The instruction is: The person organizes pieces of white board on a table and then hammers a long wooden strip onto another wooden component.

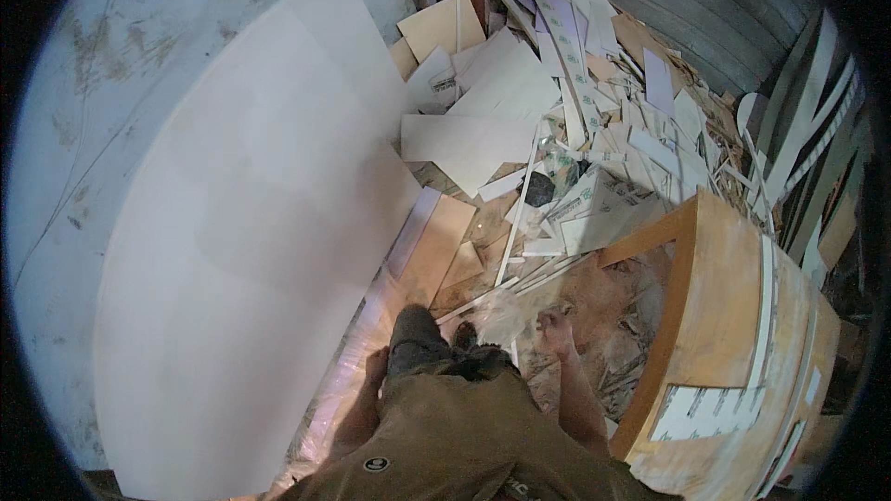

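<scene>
My left hand [376,365] hangs beside my left thigh, next to the near edge of a stack of sheets wrapped in clear film [345,369]. Its fingers are in shadow and do not show clearly. On top of the stack lies a large white sheet [251,186], stretching far ahead on the left. My right hand [557,332] is held out low on the right, above the littered floor. Its fingers look loosely bent and apart, with nothing visible in them. A brown board with a lilac edge [436,239] lies just ahead of my legs.
Ahead, a heap of white offcuts [520,93] and thin strips covers the floor. A wooden table or bench [733,315] with strips on its top stands at my right. Long panels [817,121] lean by a corrugated wall [705,0]. A black lump [538,188] lies among the scraps.
</scene>
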The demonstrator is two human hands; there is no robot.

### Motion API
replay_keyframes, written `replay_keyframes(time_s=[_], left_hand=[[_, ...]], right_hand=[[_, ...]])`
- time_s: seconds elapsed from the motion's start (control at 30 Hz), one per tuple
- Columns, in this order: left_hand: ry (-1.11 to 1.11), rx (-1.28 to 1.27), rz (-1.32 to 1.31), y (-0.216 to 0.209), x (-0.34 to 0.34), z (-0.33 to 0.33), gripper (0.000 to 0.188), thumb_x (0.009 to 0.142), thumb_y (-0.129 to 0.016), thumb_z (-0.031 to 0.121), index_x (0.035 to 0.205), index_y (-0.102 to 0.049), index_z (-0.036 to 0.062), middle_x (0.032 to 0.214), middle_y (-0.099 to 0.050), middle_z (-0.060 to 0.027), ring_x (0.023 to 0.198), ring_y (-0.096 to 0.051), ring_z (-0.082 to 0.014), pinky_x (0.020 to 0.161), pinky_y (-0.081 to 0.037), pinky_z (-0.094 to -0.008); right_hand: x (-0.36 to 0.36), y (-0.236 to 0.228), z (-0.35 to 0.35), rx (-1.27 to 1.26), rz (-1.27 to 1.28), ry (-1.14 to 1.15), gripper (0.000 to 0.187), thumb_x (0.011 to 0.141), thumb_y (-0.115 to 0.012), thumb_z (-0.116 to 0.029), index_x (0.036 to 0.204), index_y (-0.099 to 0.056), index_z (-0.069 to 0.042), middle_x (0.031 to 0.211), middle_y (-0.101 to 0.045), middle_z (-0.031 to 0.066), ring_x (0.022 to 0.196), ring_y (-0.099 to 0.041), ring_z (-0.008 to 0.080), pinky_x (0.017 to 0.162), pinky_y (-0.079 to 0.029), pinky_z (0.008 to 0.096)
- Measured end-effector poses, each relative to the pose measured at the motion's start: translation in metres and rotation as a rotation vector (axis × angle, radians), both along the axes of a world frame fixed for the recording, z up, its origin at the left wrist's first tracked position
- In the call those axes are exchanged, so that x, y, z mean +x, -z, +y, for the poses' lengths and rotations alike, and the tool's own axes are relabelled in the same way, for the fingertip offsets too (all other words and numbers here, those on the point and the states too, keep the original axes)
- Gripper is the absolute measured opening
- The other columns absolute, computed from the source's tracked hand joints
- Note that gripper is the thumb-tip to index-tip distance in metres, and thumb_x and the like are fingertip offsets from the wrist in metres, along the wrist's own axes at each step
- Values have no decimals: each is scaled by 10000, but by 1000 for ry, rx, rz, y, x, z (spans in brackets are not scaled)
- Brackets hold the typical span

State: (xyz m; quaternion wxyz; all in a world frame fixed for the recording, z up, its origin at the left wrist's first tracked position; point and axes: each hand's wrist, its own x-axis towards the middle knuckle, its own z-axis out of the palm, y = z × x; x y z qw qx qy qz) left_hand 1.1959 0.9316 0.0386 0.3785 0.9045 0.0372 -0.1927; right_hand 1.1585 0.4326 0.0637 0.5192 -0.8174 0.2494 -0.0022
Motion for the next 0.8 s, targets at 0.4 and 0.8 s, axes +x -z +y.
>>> replay_keyframes(time_s=[0.4,0.8], left_hand=[[999,385,196,63,441,-146,347,831,-603,405,906,-673,74,928,-658,-162,897,-612,-334,796,-499,-426],[476,314,-162,79,982,-481,529,870,-535,404,1241,-507,29,1252,-520,-237,1154,-499,-396,977,-414,-470]], right_hand=[[66,-16,-63,417,78,674,195,908,-572,-189,892,-619,-1,828,-629,74,735,-572,171,638,-458,326],[246,-53,-154,334,608,647,201,885,-588,-156,1004,-629,1,888,-647,122,712,-616,225,599,-505,341]])
